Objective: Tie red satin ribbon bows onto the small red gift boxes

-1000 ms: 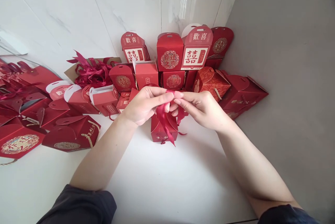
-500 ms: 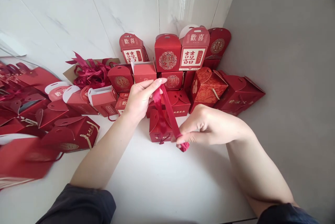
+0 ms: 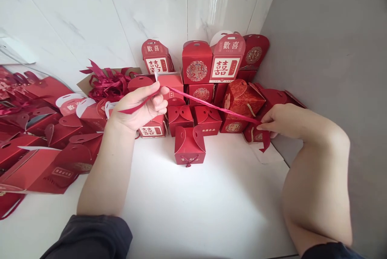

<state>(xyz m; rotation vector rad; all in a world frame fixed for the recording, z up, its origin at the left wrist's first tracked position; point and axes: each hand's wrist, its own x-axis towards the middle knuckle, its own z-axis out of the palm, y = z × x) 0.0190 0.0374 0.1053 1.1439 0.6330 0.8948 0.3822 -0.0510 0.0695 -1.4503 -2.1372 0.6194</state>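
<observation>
A dark red ribbon (image 3: 208, 104) stretches between both hands, slightly twisted, above the boxes. My left hand (image 3: 143, 105) grips it at the left, and a loose end hangs across the palm toward the wrist. At the right, my right hand (image 3: 273, 121) pinches the ribbon, its other end dangling below the fingers. Below the ribbon, a small red box (image 3: 190, 146) with curved top flaps and a cord on its front stands on the white table (image 3: 193, 210).
Red boxes (image 3: 197, 63) are stacked against the tiled wall. A pile of ribbons (image 3: 110, 83) lies in an open cardboard box at the back left. More red boxes (image 3: 36, 166) crowd the left side. An orange-red patterned box (image 3: 242, 99) stands at the right.
My hands have moved apart, left hand to the left and right hand to the right and up. The ribbon, folded down between them before, is now stretched out. The view has shifted slightly.
</observation>
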